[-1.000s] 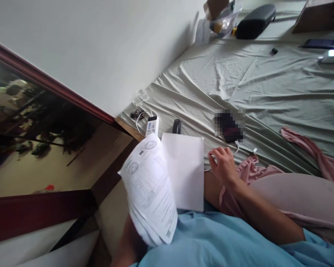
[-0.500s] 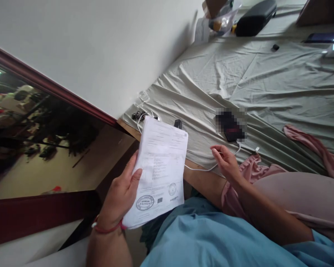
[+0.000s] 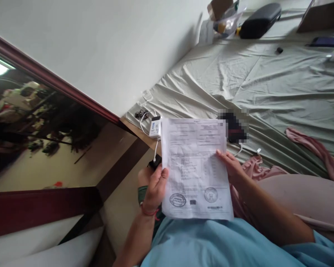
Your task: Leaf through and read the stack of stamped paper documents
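Nearest, a pale blue garment (image 3: 211, 244) fills the bottom of the view, soft and creased. Just above it both hands hold up a printed paper sheet (image 3: 196, 167): the left hand (image 3: 154, 187) pinches its left edge, thumb on the front and fingers behind, while the right hand (image 3: 231, 165) is closed on the right edge with its fingertips over the print. The sheet looks thin, light and floppy (it would likely sag or crease if held at one corner), so a hold at two opposite edges, as now, seems the safest; two round stamps sit near its lower margin. Beside the left edge a small white charger block (image 3: 155, 127) lies with a white cable (image 3: 156, 150) trailing down. Behind the sheet a dark phone (image 3: 233, 128) rests on the wrinkled grey-green bedsheet (image 3: 267, 85), with crumpled pink cloth (image 3: 311, 146) to the right. Farther off, a black rounded case (image 3: 260, 20) lies near the smooth white wall (image 3: 100, 48).
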A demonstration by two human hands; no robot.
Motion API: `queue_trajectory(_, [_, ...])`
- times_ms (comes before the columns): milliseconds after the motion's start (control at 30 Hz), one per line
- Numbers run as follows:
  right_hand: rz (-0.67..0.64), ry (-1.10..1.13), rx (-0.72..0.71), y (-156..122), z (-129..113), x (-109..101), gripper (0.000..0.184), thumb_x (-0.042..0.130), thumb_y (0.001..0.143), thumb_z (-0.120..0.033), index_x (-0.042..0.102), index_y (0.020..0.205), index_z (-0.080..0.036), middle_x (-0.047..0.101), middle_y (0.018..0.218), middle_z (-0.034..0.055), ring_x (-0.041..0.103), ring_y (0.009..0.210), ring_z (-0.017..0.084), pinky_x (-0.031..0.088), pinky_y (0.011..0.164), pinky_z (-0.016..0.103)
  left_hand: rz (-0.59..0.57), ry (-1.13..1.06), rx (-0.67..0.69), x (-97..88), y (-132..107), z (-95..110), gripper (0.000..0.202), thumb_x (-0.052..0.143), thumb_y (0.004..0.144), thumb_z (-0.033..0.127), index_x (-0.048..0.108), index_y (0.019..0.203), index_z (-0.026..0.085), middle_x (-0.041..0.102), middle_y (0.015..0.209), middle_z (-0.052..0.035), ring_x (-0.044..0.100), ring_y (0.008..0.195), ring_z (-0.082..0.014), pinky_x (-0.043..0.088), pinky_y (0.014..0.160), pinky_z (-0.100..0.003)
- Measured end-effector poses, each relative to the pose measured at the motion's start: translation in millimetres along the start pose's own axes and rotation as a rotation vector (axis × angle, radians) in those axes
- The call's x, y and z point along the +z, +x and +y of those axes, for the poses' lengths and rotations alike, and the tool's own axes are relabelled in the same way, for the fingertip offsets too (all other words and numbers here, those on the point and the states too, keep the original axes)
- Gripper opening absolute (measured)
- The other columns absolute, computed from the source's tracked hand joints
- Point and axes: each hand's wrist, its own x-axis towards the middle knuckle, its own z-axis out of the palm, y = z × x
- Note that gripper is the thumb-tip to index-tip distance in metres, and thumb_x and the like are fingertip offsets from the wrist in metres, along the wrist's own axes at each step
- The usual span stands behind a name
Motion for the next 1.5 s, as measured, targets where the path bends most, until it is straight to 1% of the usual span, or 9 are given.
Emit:
queue_trajectory(67, [0.060,-0.046,0.032,1,1,-3,0.049,0.077,0.070,-0.064,0.071,0.088,-0.019,0.073,0.074,0.0064,0.067,0.061,0.022,0.054,0.057,0.032,-0.059,-0.058,-0.030,7.0,3,-14,0.048,0.064,0.089,0.057,0.072,0.115,0.017,0.070,0.116,-0.0120,0.061,0.117,-0.0294,0.049,0.104,-0.035])
queue_trajectory(167, [0.022,-0.113,0.026,2,4,-5,0.049,0.076,0.071,-0.065,0.071,0.083,-0.018,0.073,0.072,0.0066,0.065,0.056,0.020,0.054,0.054,0.033,0.001,-0.181,-0.106,8.5,9,-26,0.051,0.071,0.085,0.056,0.071,0.119,0.019,0.070,0.117,-0.0102,0.060,0.122,-0.0280,0.048,0.106,-0.035])
queue_trajectory(333, [-0.067,-0.217,0.042,0,8,-5,0.048,0.071,0.077,-0.066,0.069,0.080,-0.018,0.072,0.069,0.0062,0.063,0.053,0.019,0.050,0.047,0.030,0.037,-0.356,-0.096,7.7,23,-22,0.044,0.072,0.087,0.049,0.067,0.122,0.021,0.069,0.123,-0.0076,0.058,0.127,-0.0264,0.047,0.108,-0.037])
queue_trajectory(600, [-0.073,-0.296,0.027,-1,5,-6,0.048,0.071,0.076,-0.066,0.065,0.077,-0.019,0.069,0.066,0.0046,0.062,0.053,0.019,0.049,0.047,0.030,0.068,-0.242,-0.012,25.7,29,-22,0.044,0.068,0.088,0.053,0.073,0.115,0.019,0.072,0.116,-0.0072,0.061,0.123,-0.0274,0.049,0.106,-0.036])
queue_trajectory(800, [-0.101,-0.320,0.025,-1,4,-6,0.048,0.070,0.078,-0.066,0.066,0.077,-0.019,0.068,0.066,0.0042,0.060,0.052,0.018,0.048,0.047,0.029,0.004,-0.437,-0.099,25.2,27,-27,0.048,0.070,0.088,0.051,0.071,0.121,0.016,0.071,0.118,-0.0112,0.061,0.123,-0.0286,0.049,0.108,-0.040])
queue_trajectory(967, [-0.090,-0.364,0.020,-2,4,-6,0.049,0.068,0.078,-0.068,0.064,0.074,-0.019,0.066,0.063,0.0037,0.057,0.050,0.017,0.045,0.046,0.029,0.008,-0.368,-0.069,23.1,26,-32,0.045,0.070,0.088,0.050,0.073,0.116,0.015,0.071,0.118,-0.0111,0.060,0.125,-0.0287,0.048,0.108,-0.038])
queue_trajectory(1200, [-0.051,-0.394,-0.123,4,5,-5,0.043,0.061,0.086,-0.064,0.064,0.096,-0.022,0.066,0.078,0.0016,0.058,0.066,0.018,0.046,0.056,0.027,0.060,-0.563,-0.293,25.5,33,-37,0.047,0.082,0.075,0.043,0.071,0.109,0.011,0.073,0.111,-0.0139,0.065,0.117,-0.0314,0.050,0.105,-0.043])
queue_trajectory(1333, [0.016,-0.553,-0.160,10,7,-8,0.044,0.057,0.087,-0.065,0.061,0.085,-0.021,0.056,0.068,-0.0007,0.049,0.059,0.014,0.037,0.051,0.024,0.107,-0.627,-0.468,25.9,42,-41,0.039,0.081,0.072,0.030,0.069,0.102,0.008,0.074,0.100,-0.0143,0.069,0.109,-0.0323,0.054,0.099,-0.044])
queue_trajectory(1500, [0.018,-0.648,-0.142,14,10,-13,0.045,0.055,0.088,-0.063,0.056,0.071,-0.021,0.050,0.058,-0.0016,0.044,0.053,0.014,0.032,0.048,0.025,0.106,-0.631,-0.514,26.8,52,-42,0.038,0.081,0.070,0.027,0.068,0.100,0.007,0.074,0.097,-0.0138,0.070,0.103,-0.0304,0.054,0.095,-0.042])
